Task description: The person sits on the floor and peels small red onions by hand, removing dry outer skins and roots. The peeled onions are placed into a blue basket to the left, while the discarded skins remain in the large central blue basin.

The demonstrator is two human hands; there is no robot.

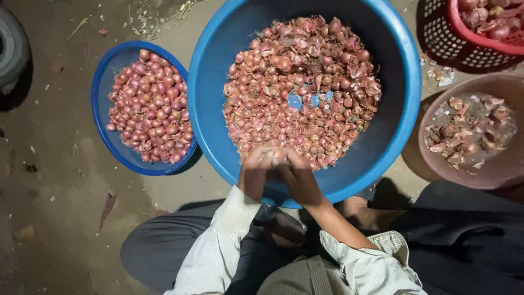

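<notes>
A small shallot [277, 158] sits pinched right between my fingertips, where my two hands meet over the near rim of the big blue basin [406, 109]. My left hand [255, 173] has its fingers curled together around one side of the shallot, and my right hand [297, 177] closes on it from the other side, thumb and fingers pressed in tight; most of the bulb is hidden by my fingers. Just beyond my fingertips, inside the basin, lies a broad heap of shallots and loose skins [303, 90], with a patch of blue bottom showing through the middle. Out to the left of my fingers, well apart from the basin's heap, a smaller blue mesh basket [103, 82] holds a mound of smooth, reddish-purple peeled shallots [150, 106]. To the right of my fingers, a brownish-pink bowl [491, 175] holds dark scraps and trimmings. Farther off beyond it, a red plastic basket [480, 41] carries a few more shallots.
</notes>
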